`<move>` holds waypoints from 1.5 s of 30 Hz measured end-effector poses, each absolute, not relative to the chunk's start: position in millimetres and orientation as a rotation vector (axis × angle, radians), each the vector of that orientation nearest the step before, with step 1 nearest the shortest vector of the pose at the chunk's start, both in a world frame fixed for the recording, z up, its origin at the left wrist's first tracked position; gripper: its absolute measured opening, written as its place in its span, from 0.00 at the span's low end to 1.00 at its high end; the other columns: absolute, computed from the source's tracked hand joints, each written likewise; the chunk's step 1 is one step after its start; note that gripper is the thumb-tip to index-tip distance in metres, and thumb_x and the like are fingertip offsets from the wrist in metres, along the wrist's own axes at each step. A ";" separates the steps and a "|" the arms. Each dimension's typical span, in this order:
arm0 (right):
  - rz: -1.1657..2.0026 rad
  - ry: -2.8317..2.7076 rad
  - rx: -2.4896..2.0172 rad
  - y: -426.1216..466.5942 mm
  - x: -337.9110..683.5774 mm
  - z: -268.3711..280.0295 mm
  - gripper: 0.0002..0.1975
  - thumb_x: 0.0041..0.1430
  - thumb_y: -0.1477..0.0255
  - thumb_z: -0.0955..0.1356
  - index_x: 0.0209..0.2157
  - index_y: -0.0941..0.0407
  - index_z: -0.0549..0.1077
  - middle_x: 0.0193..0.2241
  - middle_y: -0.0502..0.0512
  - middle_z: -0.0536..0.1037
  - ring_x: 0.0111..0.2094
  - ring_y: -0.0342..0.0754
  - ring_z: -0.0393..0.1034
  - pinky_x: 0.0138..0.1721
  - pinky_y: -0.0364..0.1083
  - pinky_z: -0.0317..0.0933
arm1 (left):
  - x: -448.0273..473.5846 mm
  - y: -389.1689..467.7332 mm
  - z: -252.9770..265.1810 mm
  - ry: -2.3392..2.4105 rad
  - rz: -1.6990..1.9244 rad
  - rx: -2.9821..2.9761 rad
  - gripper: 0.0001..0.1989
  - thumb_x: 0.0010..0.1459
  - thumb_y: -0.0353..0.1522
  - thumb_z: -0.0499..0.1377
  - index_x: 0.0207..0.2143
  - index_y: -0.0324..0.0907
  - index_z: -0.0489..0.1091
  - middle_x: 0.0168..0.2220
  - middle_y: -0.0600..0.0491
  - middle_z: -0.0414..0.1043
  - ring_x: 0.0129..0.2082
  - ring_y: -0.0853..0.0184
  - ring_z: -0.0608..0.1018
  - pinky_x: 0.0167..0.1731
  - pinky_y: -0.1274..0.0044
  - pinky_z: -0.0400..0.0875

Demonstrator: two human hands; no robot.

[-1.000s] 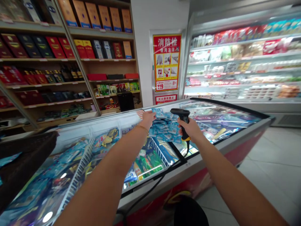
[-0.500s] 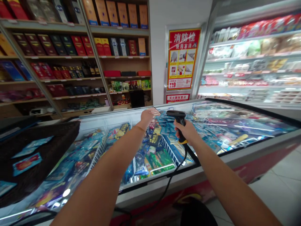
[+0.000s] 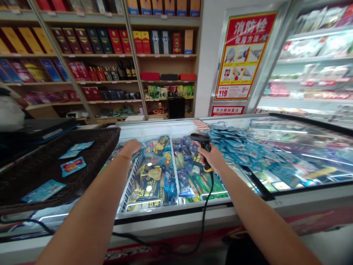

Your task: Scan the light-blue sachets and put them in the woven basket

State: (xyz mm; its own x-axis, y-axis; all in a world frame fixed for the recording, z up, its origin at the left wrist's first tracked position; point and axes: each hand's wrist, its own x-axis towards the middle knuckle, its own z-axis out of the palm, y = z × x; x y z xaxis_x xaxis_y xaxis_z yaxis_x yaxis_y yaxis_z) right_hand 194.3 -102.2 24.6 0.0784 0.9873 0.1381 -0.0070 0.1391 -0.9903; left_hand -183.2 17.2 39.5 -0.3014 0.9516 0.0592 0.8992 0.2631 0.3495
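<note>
A white chest freezer with a glass top (image 3: 154, 222) serves as the desk, its front edge trimmed in black and running across the view below both forearms. A dark brown woven basket (image 3: 115, 136) bounds the working room on the left, and a broad heap of flat blue packets (image 3: 233, 141) bounds it on the right, spreading over the glass. Between them a stretch of glass gives both arms room, with black-and-yellow bags (image 3: 150, 182) and a white wire divider (image 3: 127, 191) showing underneath. The right grip (image 3: 213, 156) is closed around the handle of a black barcode scanner with a yellow base (image 3: 202, 140), held upright above the glass near the heap's left side, head pointing leftward (its black cord (image 3: 203, 217) hangs over the front edge and loops off to the left). The left grip (image 3: 132, 147) is stretched forward just beside the basket's right rim; its fingers point away, so I cannot tell whether they are open or hold anything. A second ago the left hand was at the blue packets, and half a second ago beside the striped paper (image 3: 200, 125); now it is well apart from both. The scanner stays in the right hand, while the view has turned left, bringing more of the basket into sight.
</note>
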 end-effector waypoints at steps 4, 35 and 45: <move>1.115 -1.204 -1.184 -102.3 202.2 14.0 0.18 0.49 0.63 0.75 0.34 0.55 0.65 0.19 0.44 0.72 0.13 0.41 0.65 0.14 0.41 0.60 | -196.8 19.1 43.1 2.302 0.205 1.797 0.13 0.47 0.41 0.62 0.18 0.42 0.71 0.23 0.42 0.76 0.33 0.50 0.81 0.34 0.71 0.70; 1.141 -1.212 -1.199 -99.3 208.2 12.6 0.14 0.54 0.66 0.74 0.33 0.54 0.65 0.19 0.44 0.71 0.13 0.41 0.66 0.14 0.40 0.60 | -162.5 8.2 79.3 2.273 0.328 2.125 0.24 0.32 0.35 0.71 0.38 0.42 0.77 0.39 0.44 0.79 0.48 0.46 0.77 0.46 0.68 0.69; 1.136 -1.226 -1.157 -99.1 209.5 12.4 0.14 0.53 0.66 0.74 0.34 0.55 0.67 0.18 0.44 0.71 0.13 0.41 0.66 0.13 0.40 0.59 | -77.8 5.6 71.3 1.741 1.008 1.906 0.06 0.41 0.32 0.64 0.25 0.41 0.73 0.19 0.57 0.67 0.23 0.67 0.71 0.26 0.77 0.64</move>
State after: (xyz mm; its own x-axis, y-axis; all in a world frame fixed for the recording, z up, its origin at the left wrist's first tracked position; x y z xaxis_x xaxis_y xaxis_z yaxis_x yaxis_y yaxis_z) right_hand 209.5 -99.1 12.4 0.0223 0.9965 0.0804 -0.0039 0.0805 -0.9967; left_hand -77.8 5.6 71.3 -0.0184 0.9665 0.2559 0.7029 -0.1695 0.6908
